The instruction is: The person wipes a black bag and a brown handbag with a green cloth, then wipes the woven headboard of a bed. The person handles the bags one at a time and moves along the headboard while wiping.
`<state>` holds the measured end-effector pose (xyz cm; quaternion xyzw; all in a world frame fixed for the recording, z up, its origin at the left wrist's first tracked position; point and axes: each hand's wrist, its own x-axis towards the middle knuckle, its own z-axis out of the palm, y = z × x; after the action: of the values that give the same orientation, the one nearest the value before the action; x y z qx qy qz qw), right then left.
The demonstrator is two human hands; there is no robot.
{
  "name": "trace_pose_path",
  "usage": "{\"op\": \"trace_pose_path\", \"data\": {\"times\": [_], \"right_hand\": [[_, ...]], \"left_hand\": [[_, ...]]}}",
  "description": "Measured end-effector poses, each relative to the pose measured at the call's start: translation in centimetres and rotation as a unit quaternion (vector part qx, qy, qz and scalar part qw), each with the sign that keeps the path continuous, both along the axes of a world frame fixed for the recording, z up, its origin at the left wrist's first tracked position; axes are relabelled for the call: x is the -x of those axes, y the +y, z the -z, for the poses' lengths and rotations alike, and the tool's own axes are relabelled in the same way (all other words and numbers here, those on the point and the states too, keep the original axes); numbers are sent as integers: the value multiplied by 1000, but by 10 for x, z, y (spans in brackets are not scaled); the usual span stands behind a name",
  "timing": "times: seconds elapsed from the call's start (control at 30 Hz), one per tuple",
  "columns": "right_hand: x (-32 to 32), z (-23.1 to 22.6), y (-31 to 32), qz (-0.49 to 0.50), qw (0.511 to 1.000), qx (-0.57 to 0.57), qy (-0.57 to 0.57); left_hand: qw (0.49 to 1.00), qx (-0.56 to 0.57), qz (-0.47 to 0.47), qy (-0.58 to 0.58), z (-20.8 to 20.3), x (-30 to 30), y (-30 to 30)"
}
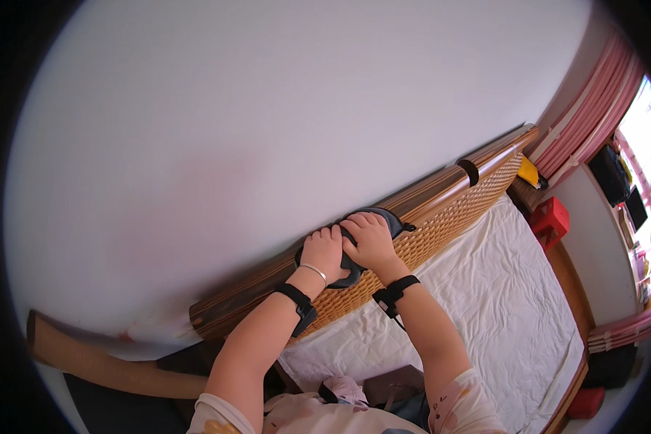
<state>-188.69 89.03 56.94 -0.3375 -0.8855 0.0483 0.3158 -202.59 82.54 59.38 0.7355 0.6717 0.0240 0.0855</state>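
Observation:
A dark grey item with black edging (351,279), soft-looking and perhaps a pouch or a cap, lies over the top of the headboard (427,194). My left hand (321,253) grips it from the left, fingers curled over its upper side. Right beside it, my right hand (369,237) presses on the same item, with its fingers bent over the top and the thumb toward the left hand. Most of the item is hidden under both hands, so its exact kind cannot be made out. The headboard has a rounded brown wood-grain top rail and a woven tan front.
Behind the headboard rises a pale wall (304,108). A bed with a rumpled white sheet (499,289) extends to the right. Farther right are a red stool (550,223), pink curtains (593,108) and a cluttered windowsill. A long brown roll (116,367) leans at the lower left.

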Motion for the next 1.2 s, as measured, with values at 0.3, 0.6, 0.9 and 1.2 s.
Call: {"op": "trace_pose_path", "data": {"times": [0.3,0.6,0.9,1.2], "right_hand": [[-93,3,93,97,994,-1,45],[-174,15,179,223,972,-10,78],[-212,49,206,314,931,-68,174],[-119,88,97,203,848,178,455]], "left_hand": [[986,-123,110,5,9,-77,80],[992,-87,60,63,-1,-146,118],[991,-50,98,70,-5,-161,133],[989,-90,117,6,4,-148,130]]}}
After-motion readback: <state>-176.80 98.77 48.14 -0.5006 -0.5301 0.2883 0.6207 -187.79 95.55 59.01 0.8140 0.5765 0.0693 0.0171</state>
